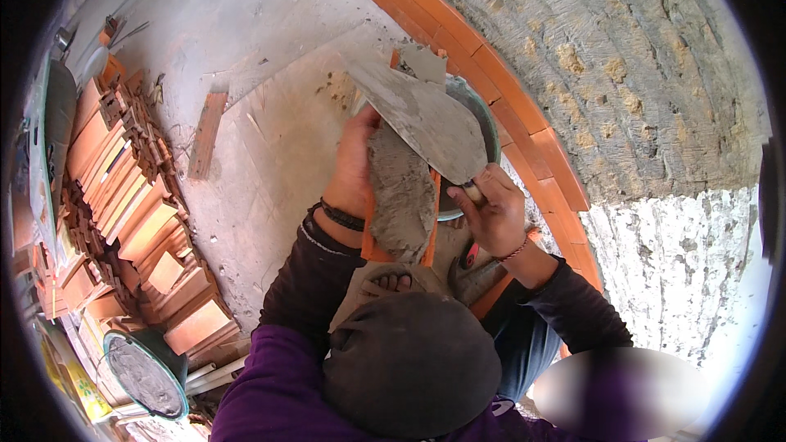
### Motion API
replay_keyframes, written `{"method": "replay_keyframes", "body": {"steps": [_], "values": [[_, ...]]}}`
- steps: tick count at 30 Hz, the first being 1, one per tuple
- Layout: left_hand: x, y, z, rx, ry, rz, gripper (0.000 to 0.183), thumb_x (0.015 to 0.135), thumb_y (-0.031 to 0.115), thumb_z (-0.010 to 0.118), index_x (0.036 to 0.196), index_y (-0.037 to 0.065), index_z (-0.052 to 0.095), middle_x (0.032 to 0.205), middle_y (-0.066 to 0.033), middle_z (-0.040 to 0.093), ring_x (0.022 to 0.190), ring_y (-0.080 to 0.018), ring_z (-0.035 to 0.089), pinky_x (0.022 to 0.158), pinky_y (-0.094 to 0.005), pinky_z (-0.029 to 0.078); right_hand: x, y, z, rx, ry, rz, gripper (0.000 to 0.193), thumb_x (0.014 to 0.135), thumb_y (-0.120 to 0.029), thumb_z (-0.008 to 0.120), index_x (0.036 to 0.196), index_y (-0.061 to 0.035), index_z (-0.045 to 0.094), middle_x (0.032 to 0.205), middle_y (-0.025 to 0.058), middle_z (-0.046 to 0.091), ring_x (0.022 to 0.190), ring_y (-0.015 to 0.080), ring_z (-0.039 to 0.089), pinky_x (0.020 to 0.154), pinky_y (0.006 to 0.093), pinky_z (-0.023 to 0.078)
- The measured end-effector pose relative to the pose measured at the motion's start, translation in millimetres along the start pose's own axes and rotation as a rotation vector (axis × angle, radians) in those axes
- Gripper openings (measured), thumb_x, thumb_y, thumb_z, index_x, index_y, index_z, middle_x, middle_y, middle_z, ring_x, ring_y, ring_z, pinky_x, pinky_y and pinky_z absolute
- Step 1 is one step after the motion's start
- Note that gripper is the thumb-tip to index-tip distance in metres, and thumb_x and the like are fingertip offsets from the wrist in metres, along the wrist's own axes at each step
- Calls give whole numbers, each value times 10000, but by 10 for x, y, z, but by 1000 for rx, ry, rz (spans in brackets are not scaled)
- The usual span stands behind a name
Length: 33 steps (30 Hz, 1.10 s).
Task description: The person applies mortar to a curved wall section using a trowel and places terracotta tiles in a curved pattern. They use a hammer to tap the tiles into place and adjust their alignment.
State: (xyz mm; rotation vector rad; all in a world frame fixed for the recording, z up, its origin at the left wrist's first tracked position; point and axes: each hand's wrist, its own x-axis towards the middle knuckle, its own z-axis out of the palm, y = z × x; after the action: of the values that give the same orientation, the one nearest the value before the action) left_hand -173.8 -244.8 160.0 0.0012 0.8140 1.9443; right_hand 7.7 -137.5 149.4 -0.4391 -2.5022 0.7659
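Note:
My left hand [354, 165] grips the left side of an orange brick tile [369, 221], its upward face spread with grey mortar [401, 192]. Closed around the short handle of a trowel [430, 115] is my right hand [495, 211]. The trowel's broad, mortar-smeared blade slants up and left across the tile's far end, over the rim of a dark green bucket [490, 127]. Much of that bucket is hidden behind the blade and tile. Whether the blade touches the mortar, I cannot tell.
Stacked orange tiles [168, 266] fill the left side, near a mortar-filled bucket [147, 372]. A loose tile [208, 135] lies on the dusty floor. Orange tiles [524, 106] line the foot of a rough wall [622, 74] at right. A red-and-black handle [470, 255] lies below my right hand.

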Motion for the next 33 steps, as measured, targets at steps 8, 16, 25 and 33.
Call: {"method": "replay_keyframes", "body": {"steps": [8, 16, 25, 33], "values": [[44, 86, -127, -17, -81, 28, 448, 1017, 339, 394, 1344, 55, 508, 1183, -101, 639, 1024, -217, 639, 840, -342, 547, -403, 263, -313, -71, -57, -29, 309, 738, 93, 733, 1021, 22, 631, 853, 138, 587, 696, 271, 626, 600, 343, 495], [226, 176, -334, -311, -241, 88, 494, 1044, 425, 337, 1367, 85, 491, 1217, -127, 625, 1026, -210, 631, 826, -356, 555, -252, -5, -1113, -150, -230, 227, 138, 819, -27, 672, 934, 20, 612, 775, 161, 599, 661, 283, 617, 599, 377, 473], [319, -58, -281, -267, 13, 383, 573, 1019, 544, 383, 1224, 41, 565, 1123, -85, 640, 985, -191, 621, 850, -355, 529, 777, -1133, -1456, -382, -670, -4, 167, 878, -151, 655, 911, 4, 602, 669, 198, 577, 646, 402, 597, 575, 461, 445], [250, -28, -285, -91, 151, 578, 555, 1021, 509, 430, 1197, 0, 565, 1103, -81, 628, 945, -159, 614, 828, -313, 520, 796, -1244, -1459, -611, -839, 39, 147, 882, -140, 632, 936, -4, 622, 677, 199, 596, 673, 400, 610, 606, 475, 456]]}}
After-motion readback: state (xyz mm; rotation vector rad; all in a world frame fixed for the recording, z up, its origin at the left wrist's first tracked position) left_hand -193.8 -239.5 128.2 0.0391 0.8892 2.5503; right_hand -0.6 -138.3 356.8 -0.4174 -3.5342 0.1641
